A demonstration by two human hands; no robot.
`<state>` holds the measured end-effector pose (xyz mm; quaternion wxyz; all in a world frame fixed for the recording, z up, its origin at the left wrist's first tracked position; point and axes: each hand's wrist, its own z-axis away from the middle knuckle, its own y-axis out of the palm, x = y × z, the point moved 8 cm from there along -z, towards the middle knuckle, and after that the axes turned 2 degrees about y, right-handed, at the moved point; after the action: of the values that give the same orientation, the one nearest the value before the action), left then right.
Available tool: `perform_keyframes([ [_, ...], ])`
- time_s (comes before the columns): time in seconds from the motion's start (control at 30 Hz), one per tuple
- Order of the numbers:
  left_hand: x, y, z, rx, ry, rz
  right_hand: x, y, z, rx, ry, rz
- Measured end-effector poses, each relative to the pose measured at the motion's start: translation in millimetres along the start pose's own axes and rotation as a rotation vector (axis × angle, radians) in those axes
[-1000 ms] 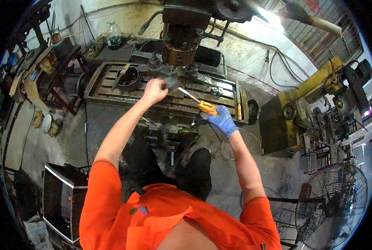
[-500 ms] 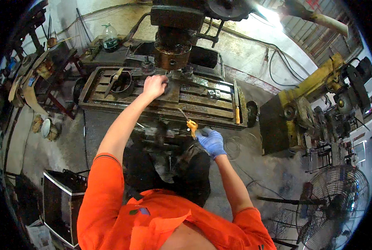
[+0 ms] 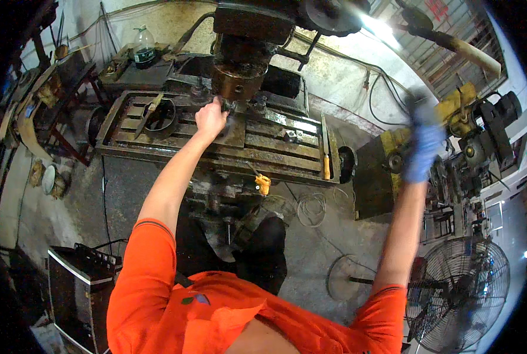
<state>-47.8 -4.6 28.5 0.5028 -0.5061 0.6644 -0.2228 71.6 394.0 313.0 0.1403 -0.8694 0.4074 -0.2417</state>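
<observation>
Just below the spindle head (image 3: 238, 82) of a milling machine is my bare left hand (image 3: 211, 121), its fingers curled closed at the spindle's lower end. Whatever they grip is hidden by the hand. My right hand (image 3: 424, 147), in a blue-and-grey glove, is raised far out to the right and smeared by motion, so its fingers cannot be made out. A yellow air blow gun (image 3: 263, 184) with a thin nozzle hangs at the front edge of the slotted machine table (image 3: 284, 154). Small metal blocks (image 3: 293, 136) sit on that table.
On the table's left lies a round black pan (image 3: 160, 117) with a brush across it; a yellow-handled file (image 3: 326, 162) lies at its right end. A yellow-and-dark machine (image 3: 381, 171) stands right. A large fan (image 3: 461, 295) is at lower right, a coiled hose (image 3: 312, 210) on the floor.
My right hand has left the blow gun and swung up and far to the right. My left hand stays at the spindle, shifted slightly. The view has turned a little.
</observation>
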Motion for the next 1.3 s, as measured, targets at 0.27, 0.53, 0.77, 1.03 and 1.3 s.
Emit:
perform_keyframes([
  [0.27, -5, -1, -2, -0.032, 0.028, 0.000, 83, -47, -96, 0.029, -0.033, -1.340],
  [0.53, -1, 5, -2, -0.041, 0.062, -0.019, 64, -14, 39, -0.415, 0.018, -0.833],
  [0.77, 0, 4, -2, -0.024, 0.073, 0.004, 67, -10, 44, -0.351, -0.066, -0.848],
  [1.03, 8, -35, 17, 0.064, 0.079, 0.162, 68, -4, 61, -0.485, 0.099, -0.763],
  [1.3, 39, -81, 53, 0.154, 0.070, 0.263, 56, 3, 73, -0.490, 0.104, -0.858],
])
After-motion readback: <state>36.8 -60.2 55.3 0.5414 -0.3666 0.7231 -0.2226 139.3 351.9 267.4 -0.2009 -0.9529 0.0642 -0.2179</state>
